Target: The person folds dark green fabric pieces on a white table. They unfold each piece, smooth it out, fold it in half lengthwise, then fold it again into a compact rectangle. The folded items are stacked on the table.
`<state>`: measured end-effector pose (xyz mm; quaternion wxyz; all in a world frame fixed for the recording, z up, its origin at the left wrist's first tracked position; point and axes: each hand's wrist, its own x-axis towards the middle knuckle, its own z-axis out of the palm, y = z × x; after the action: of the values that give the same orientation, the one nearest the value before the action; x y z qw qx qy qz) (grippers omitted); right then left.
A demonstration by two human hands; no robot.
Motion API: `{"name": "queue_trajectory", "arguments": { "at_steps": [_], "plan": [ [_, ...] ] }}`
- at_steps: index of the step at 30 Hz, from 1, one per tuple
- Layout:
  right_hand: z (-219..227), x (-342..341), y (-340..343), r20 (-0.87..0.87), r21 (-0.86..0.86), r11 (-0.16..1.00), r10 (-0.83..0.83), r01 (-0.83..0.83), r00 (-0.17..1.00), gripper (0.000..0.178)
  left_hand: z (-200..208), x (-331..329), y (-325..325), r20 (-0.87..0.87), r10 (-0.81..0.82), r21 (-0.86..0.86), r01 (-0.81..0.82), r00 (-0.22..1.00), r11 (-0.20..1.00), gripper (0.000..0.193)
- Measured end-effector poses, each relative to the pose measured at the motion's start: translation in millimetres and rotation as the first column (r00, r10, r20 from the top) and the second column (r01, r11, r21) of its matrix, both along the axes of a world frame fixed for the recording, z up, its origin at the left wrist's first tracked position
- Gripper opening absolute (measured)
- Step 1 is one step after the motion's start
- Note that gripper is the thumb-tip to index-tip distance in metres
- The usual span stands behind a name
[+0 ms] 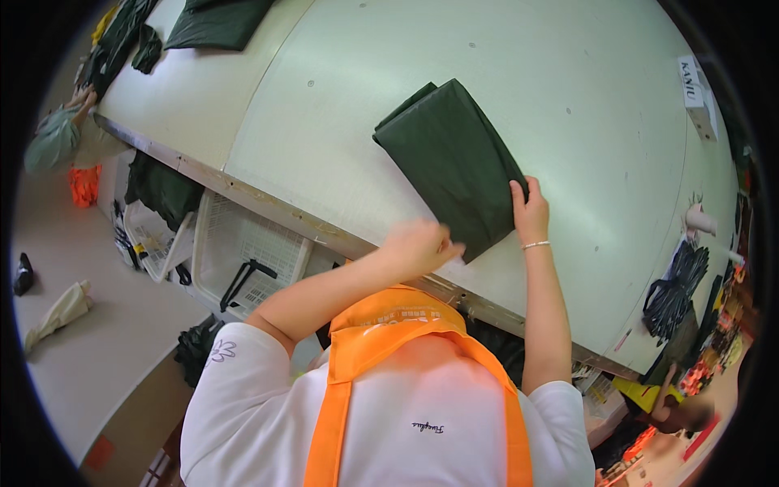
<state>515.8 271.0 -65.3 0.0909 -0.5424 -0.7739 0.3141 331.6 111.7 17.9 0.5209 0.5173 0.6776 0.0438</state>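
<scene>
Co-worker [55, 144] at far left, pale green top, hands at a dark green heap [122, 49] on the tabletop [600, 187]. Next, below the tabletop's front edge, a white plastic basket [243, 227] with mesh sides and a black handle. Above, at the far edge of view, another dark green piece [215, 23], lying flat.

Wearer's white shirt [389, 390]: purple flower outline on left sleeve. Orange apron [398, 312], bib folded over; rows of small pale print on it, too small to make out. Short dark script across shirt chest.

Left hand [415, 245] at near end of the folded cloth, over its lower left edge; motion-blurred, fingers curled. Cannot tell whether they pinch the material or are free of it.

Folded cloth [454, 158]: on the tabletop in front of the wearer, slanting from upper left to lower right. Deep green, smooth, faint sheen, shallow creases. Long and roughly rectangular; stacked layers show at the far end, a fold line along the right side. No lettering seen on its upper face.

Right hand [531, 215], thin bracelet [535, 244] at wrist: fingers grasping the cloth's right edge, thumb over the top.

Far right: white box [696, 91], bold dark capitals on one side; nearer, a dark corded bundle [677, 288].
</scene>
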Motion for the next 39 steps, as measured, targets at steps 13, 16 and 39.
{"name": "queue_trajectory", "arguments": {
  "at_steps": [13,16,39],
  "plan": [
    [-29,-49,-24,0.313,0.449,0.845,0.157,-0.291,0.937,0.065,-101,-86,98,-0.484,0.348,0.571,-0.011,0.803,0.821,0.066],
    [-32,-26,-8,-0.033,0.494,0.87,0.034,-0.013,0.999,0.064,-96,-87,97,-0.47,0.367,0.581,-0.031,0.803,0.813,0.066],
    [45,-530,17,-0.599,-0.675,0.156,-0.685,-0.721,0.414,0.044,116,-612,11,-0.144,0.84,0.443,-0.725,0.522,0.527,0.063]
  ]
}}
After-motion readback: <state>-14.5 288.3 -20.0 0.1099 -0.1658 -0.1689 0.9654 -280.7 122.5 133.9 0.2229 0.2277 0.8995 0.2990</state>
